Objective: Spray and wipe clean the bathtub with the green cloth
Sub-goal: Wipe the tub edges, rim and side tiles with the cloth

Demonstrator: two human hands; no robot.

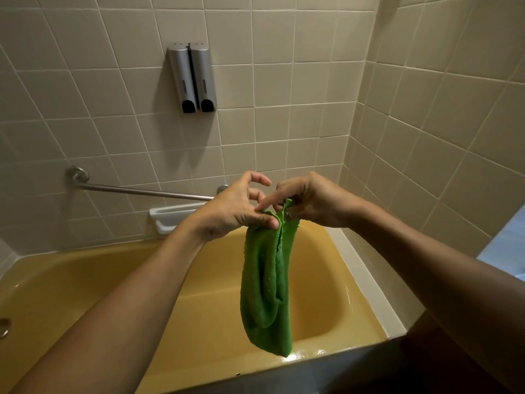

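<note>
The green cloth (267, 282) hangs down in loose folds above the yellow bathtub (318, 302). My left hand (233, 206) pinches its top edge between thumb and fingers, the other fingers spread. My right hand (309, 200) pinches the same top edge right beside it. Both hands are held up in front of the tiled wall, over the tub's right end. The cloth's lower tip reaches down to the tub's near rim in the view. No spray bottle is in sight.
A twin grey soap dispenser (192, 78) hangs on the tiled back wall. Below it run a metal grab bar (142, 191) and a white soap dish (170, 218). A round metal fitting (4, 327) sits at the tub's left edge.
</note>
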